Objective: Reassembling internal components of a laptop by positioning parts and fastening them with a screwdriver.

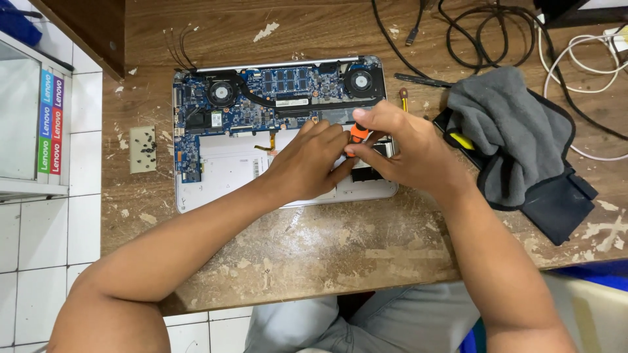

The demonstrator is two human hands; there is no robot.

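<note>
The screwdriver (357,133) is mostly hidden; right hand (399,147) clamps it, left hand (311,160) rests curled on the opened laptop (216,163).

Opened laptop (222,176) centre on table (327,248); screw pad (142,150) left; cloth (507,131) right; cables (497,33) behind.

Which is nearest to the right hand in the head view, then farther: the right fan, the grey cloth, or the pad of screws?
From the right hand:
1. Right fan, just above it on the board.
2. Grey cloth, to its right.
3. Pad of screws, far left of the laptop.
</note>
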